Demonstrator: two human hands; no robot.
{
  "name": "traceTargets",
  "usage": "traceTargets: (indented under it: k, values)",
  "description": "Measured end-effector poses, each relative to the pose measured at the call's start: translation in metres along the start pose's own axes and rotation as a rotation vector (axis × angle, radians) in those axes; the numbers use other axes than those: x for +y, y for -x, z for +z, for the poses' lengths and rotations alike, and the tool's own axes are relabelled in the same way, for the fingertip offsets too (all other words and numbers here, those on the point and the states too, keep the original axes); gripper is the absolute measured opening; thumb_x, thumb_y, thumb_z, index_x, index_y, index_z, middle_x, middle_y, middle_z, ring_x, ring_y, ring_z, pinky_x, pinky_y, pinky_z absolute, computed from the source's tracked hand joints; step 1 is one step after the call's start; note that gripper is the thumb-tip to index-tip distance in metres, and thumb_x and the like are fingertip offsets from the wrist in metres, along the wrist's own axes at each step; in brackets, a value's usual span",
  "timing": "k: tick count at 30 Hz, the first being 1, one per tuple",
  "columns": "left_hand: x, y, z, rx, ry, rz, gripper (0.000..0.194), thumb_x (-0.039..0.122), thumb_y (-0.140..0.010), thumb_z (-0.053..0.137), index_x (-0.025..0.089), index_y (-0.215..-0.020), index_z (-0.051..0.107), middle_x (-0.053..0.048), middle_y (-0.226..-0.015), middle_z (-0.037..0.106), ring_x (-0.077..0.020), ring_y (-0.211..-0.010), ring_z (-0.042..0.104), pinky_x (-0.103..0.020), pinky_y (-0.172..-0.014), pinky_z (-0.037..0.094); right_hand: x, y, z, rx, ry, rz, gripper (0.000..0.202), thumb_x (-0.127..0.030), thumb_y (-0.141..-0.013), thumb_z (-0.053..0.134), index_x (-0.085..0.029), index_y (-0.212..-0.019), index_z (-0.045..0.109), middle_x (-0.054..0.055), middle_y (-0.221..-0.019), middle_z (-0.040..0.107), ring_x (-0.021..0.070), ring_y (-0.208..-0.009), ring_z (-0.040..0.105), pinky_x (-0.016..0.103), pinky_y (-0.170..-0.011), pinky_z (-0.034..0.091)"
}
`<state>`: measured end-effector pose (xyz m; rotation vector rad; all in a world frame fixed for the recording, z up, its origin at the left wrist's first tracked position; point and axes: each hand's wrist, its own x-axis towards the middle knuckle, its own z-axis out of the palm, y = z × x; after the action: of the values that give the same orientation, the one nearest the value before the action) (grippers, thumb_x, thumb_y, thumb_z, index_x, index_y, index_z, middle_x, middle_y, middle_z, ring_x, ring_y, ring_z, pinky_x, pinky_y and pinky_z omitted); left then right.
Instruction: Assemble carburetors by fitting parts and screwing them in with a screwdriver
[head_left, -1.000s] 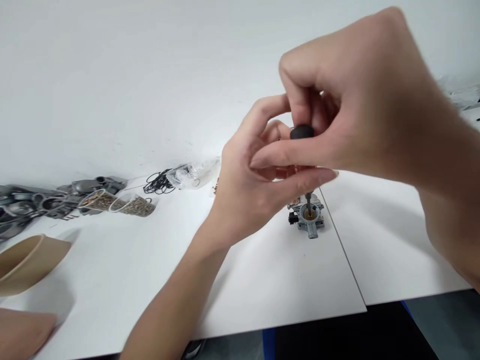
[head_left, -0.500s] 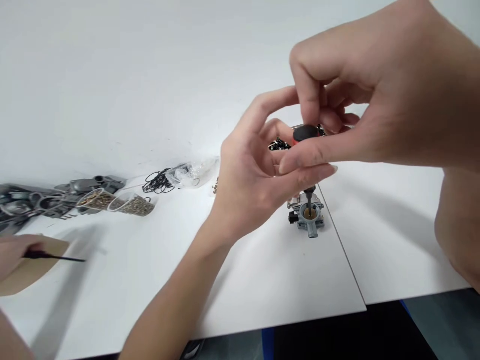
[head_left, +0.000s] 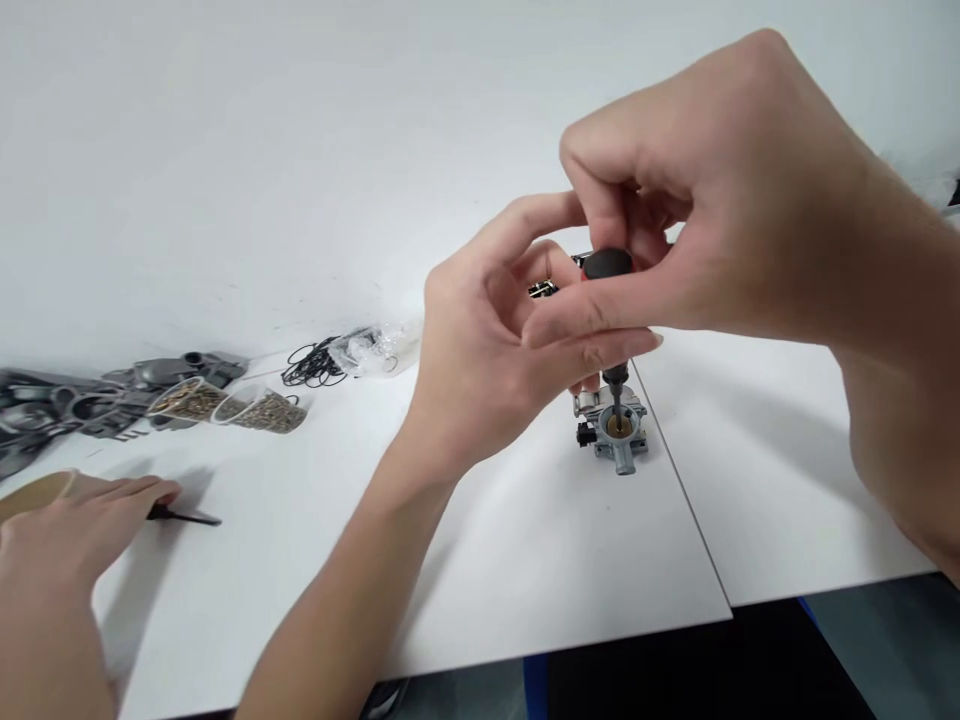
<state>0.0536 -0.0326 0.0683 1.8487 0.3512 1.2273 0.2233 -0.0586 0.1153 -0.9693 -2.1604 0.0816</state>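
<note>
A screwdriver point(head_left: 608, 264) with a black-topped red handle stands upright, its tip down in the round opening of a grey metal carburetor-like part point(head_left: 624, 455) on the white table point(head_left: 555, 590). Round the handle from the left curls my left hand point(head_left: 502, 340), its thumb stretched across in front. From the right, my right hand point(head_left: 675, 220) pinches the top of the handle between thumb and bent fingers. Much of the handle is hidden behind my thumbs. A black fitting point(head_left: 586, 434) sticks out from the part's left side.
Two clear cups of small metal pieces point(head_left: 191, 400) point(head_left: 271, 412) lie near grey metal parts point(head_left: 97, 400) at the left. Black rings point(head_left: 313, 364) and a clear plastic bag point(head_left: 371, 350) lie behind. Another person's hand point(head_left: 82, 520) holds a dark tool at the lower left.
My right hand has moved left and slightly down around the screwdriver handle, its thumb further across. The other person's hand has moved right with the dark tool. The metal part has stayed in place.
</note>
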Motion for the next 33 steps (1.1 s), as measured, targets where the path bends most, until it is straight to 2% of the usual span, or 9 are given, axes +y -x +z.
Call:
traceTargets:
  k: [2, 5, 8, 12, 16, 19, 21, 26, 33]
  values:
    - [0.000, 0.000, 0.000, 0.025, 0.007, -0.075, 0.041, 0.018, -0.060, 0.090, 0.021, -0.096, 0.070, -0.002, -0.079, 0.065, -0.0166, -0.060, 0.067, -0.026, -0.037, 0.056, -0.002, -0.003, -0.009, -0.043, 0.075, -0.116, 0.029, -0.037, -0.074, 0.079, -0.019, -0.063, 0.061, -0.011, -0.060, 0.054, 0.0018, -0.066, 0.060, 0.009, -0.059, 0.049]
    - [0.003, 0.001, -0.001, -0.007, 0.014, -0.076, 0.032, 0.017, -0.063, 0.088, 0.021, -0.090, 0.071, -0.002, -0.084, 0.066, -0.0163, -0.063, 0.069, -0.025, -0.040, 0.058, 0.001, -0.004, -0.020, -0.135, 0.091, -0.287, 0.004, -0.025, -0.081, 0.072, -0.029, -0.082, 0.072, -0.016, -0.071, 0.063, -0.0015, -0.066, 0.059, 0.007, -0.059, 0.045]
    - [0.006, 0.001, -0.003, -0.049, 0.008, -0.069, 0.022, 0.016, -0.070, 0.082, 0.020, -0.090, 0.072, -0.003, -0.088, 0.066, -0.0169, -0.068, 0.069, -0.025, -0.041, 0.058, 0.005, -0.003, -0.023, -0.099, 0.150, -0.247, 0.006, -0.026, -0.082, 0.071, -0.026, -0.076, 0.070, -0.013, -0.063, 0.059, 0.0003, -0.063, 0.058, 0.011, -0.053, 0.041]
    - [0.000, -0.003, -0.002, -0.116, 0.026, -0.084, 0.035, 0.013, -0.076, 0.076, 0.019, -0.110, 0.066, -0.003, -0.084, 0.068, -0.0135, -0.063, 0.065, -0.024, -0.042, 0.057, 0.008, -0.007, -0.017, -0.120, 0.295, -0.141, 0.029, -0.042, -0.081, 0.073, -0.020, -0.067, 0.060, -0.007, -0.060, 0.053, 0.0050, -0.066, 0.059, 0.016, -0.050, 0.040]
    - [-0.012, -0.003, 0.003, -0.020, -0.021, -0.029, 0.042, 0.014, -0.069, 0.082, 0.020, -0.105, 0.063, 0.000, -0.082, 0.066, -0.0086, -0.057, 0.061, -0.018, -0.040, 0.052, 0.010, -0.008, -0.010, -0.129, 0.343, -0.106, 0.025, -0.033, -0.083, 0.072, -0.020, -0.067, 0.058, -0.005, -0.059, 0.053, 0.0048, -0.057, 0.051, 0.019, -0.044, 0.036]
    - [-0.018, -0.002, 0.005, 0.089, -0.054, -0.016, 0.043, 0.017, -0.068, 0.084, 0.022, -0.105, 0.061, 0.001, -0.086, 0.066, -0.0088, -0.059, 0.062, -0.018, -0.038, 0.048, 0.012, -0.005, -0.011, -0.126, 0.210, -0.174, 0.007, -0.022, -0.087, 0.067, -0.022, -0.080, 0.067, -0.005, -0.079, 0.064, 0.0054, -0.068, 0.058, 0.018, -0.058, 0.049]
    - [-0.019, -0.002, 0.004, 0.090, -0.056, -0.008, 0.043, 0.017, -0.067, 0.085, 0.022, -0.104, 0.062, 0.000, -0.084, 0.065, -0.0102, -0.062, 0.063, -0.018, -0.038, 0.048, 0.013, -0.004, -0.014, -0.149, 0.153, -0.245, 0.008, -0.020, -0.089, 0.062, -0.024, -0.089, 0.069, -0.008, -0.090, 0.067, 0.0056, -0.078, 0.062, 0.017, -0.067, 0.050]
    - [-0.013, -0.002, 0.002, 0.015, -0.011, 0.052, 0.026, 0.010, -0.071, 0.079, 0.016, -0.095, 0.069, -0.002, -0.082, 0.063, -0.0094, -0.058, 0.059, -0.020, -0.037, 0.051, 0.013, -0.003, -0.020, -0.159, 0.208, -0.225, 0.014, -0.029, -0.090, 0.058, -0.022, -0.083, 0.068, -0.010, -0.075, 0.062, 0.0054, -0.075, 0.061, 0.017, -0.060, 0.041]
    - [-0.012, -0.003, 0.000, -0.036, 0.017, 0.069, 0.033, 0.005, -0.072, 0.075, 0.018, -0.101, 0.069, -0.002, -0.081, 0.061, -0.0112, -0.059, 0.062, -0.020, -0.036, 0.054, 0.015, -0.003, -0.014, -0.111, 0.095, -0.181, 0.017, -0.036, -0.089, 0.067, -0.020, -0.086, 0.065, -0.005, -0.080, 0.064, 0.0079, -0.073, 0.062, 0.023, -0.067, 0.051]
